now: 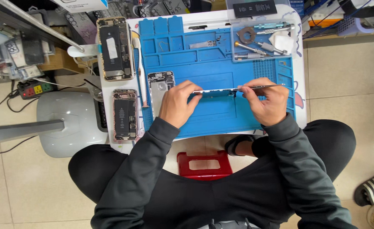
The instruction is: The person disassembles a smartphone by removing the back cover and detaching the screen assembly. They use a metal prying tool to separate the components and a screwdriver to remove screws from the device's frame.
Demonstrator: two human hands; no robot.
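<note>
Sitting over a small white desk (302, 85), a person in a dark sweatshirt works above the blue repair mat (212, 68) that covers most of its top; every place below is told from that mat. A grey lamp base (68, 123) stands on the floor well off its left edge. Just off that same edge lie two opened phones, one (115, 48) by the upper left corner and a smaller one (124, 114) by the lower left corner, with a white toothbrush (139, 72) along the mat's left border. A bare phone housing (159, 91) lies on the mat's left part, touching the left wrist. In the mat's upper right corner a clear tray (263, 41) holds screwdrivers and a roll of tape. A red stool (204, 164) shows just below the mat's lower edge.

Above the mat's middle, a thin phone panel (214, 90) is held edge-on, its long axis running left to right, level. The left hand (177, 104) is clenched on the panel's left end. The right hand (265, 101) pinches slim tweezers (259, 87), which lie along the same line with the tip pointing left and meeting the panel's right end. The panel thus spans the gap between both grips, and nothing stands between them.
</note>
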